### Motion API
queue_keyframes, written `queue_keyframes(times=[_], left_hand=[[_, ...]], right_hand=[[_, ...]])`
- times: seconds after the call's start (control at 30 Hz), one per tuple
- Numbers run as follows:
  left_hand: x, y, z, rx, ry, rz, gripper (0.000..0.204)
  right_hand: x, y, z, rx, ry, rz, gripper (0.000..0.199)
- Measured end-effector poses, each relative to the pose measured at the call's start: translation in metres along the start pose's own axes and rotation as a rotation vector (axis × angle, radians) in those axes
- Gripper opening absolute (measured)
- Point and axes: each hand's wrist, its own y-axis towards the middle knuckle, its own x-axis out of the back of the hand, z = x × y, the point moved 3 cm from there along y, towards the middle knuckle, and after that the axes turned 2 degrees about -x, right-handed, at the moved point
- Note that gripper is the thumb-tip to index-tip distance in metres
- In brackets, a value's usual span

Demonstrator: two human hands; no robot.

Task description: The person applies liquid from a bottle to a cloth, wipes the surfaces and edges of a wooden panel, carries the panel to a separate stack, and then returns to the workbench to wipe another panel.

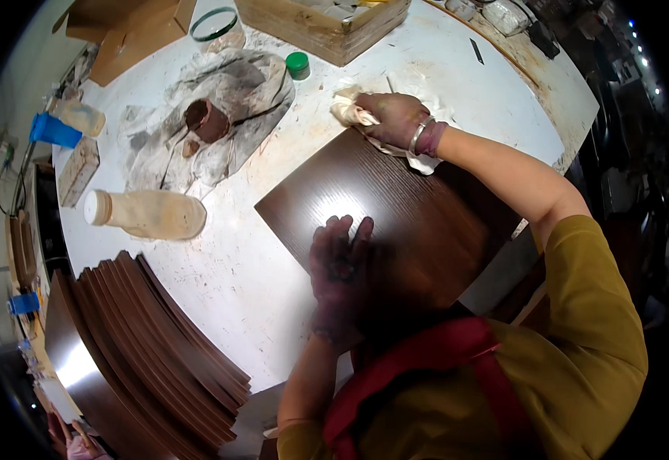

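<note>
A dark brown wood-grain panel (396, 222) lies flat on the white table, turned at an angle in front of me. My left hand (340, 264), in a thin stained glove, rests on the panel's left part with its fingers stretched out. At the far corner of the panel, my right hand (397, 117), gloved too and with a bangle at the wrist, is closed around a crumpled cream cloth (347, 105). Part of that cloth spreads under the hand and over the panel's far edge.
Stacked brown panels (143, 353) stand at the near left. Beyond them are a plastic bottle (150, 215) lying on its side, a stained grey cloth (254, 100) with a brown cup (207, 121), and a green-lidded jar (297, 66). Along the back sit a wooden box (334, 46) and an open carton (131, 46).
</note>
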Motion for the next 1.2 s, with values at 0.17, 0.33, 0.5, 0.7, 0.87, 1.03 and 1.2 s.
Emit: queue_keyframes(times=[0.17, 0.33, 0.5, 0.7, 0.87, 1.03, 1.2], left_hand=[[-0.001, -0.002, 0.001, -0.060, 0.028, 0.003, 0.052], [0.000, -0.004, 0.002, -0.024, 0.017, -0.005, 0.055], [0.000, 0.002, -0.003, -0.017, 0.037, -0.003, 0.056], [0.000, -0.003, 0.001, -0.043, 0.096, 0.010, 0.053], [-0.004, -0.004, 0.003, -0.027, 0.068, 0.047, 0.052], [-0.001, -0.003, -0.001, -0.013, 0.020, 0.020, 0.052], [0.009, 0.000, -0.002, -0.042, 0.041, 0.091, 0.055]], right_hand=[[-0.045, 0.016, 0.067, 0.474, -0.032, 0.097, 0.034], [0.016, 0.032, -0.018, -0.025, -0.129, 0.362, 0.045], [-0.019, 0.026, 0.009, 0.248, -0.222, 0.149, 0.042], [-0.012, 0.027, 0.023, 0.338, -0.116, 0.212, 0.041], [0.040, 0.010, -0.069, 0.229, -0.229, 0.252, 0.049], [-0.021, 0.014, 0.056, 0.575, -0.153, 0.476, 0.049], [-0.054, 0.030, 0.128, 0.720, -0.036, 0.515, 0.043]])
